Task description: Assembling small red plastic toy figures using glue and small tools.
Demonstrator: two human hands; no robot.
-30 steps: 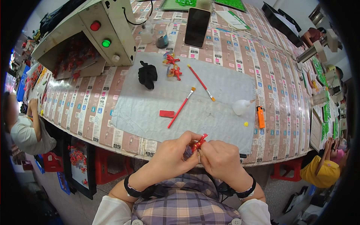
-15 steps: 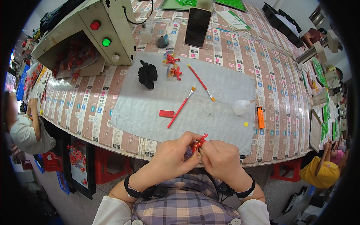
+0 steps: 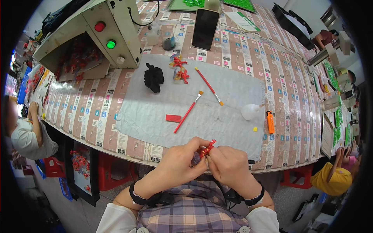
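A small red figurine (image 3: pixel 206 150) with gold touches and a dark purple, see-through part is held up at the near edge of the grey cloth (image 3: pixel 147 124). My left hand (image 3: pixel 180 161) is closed around its purple end, thumb and fingers pinching it. From the other side, my right hand (image 3: pixel 231 165) has its fingertips pressed together against the figurine's edge; whether they also hold something small is hidden. Beyond my hands, two paintbrushes with red handles lie apart, one nearer (image 3: pixel 188 112) and one farther (image 3: pixel 209 85). A flat red piece (image 3: pixel 173 118) lies beside the nearer brush.
Two more red figurines (image 3: pixel 181 74) and a black cloth (image 3: pixel 154 79) lie farther back. A white squeeze bottle (image 3: pixel 250 112) and orange lighter (image 3: pixel 270 122) are at right. A phone (image 3: pixel 205 29) stands behind. A metal box (image 3: pixel 128 42) holding red figurines stands left; co-workers sit both sides.
Both hands keep their hold in nearly the same place. The figurine has tilted very slightly between my fingers; the things on the cloth stay where they were.
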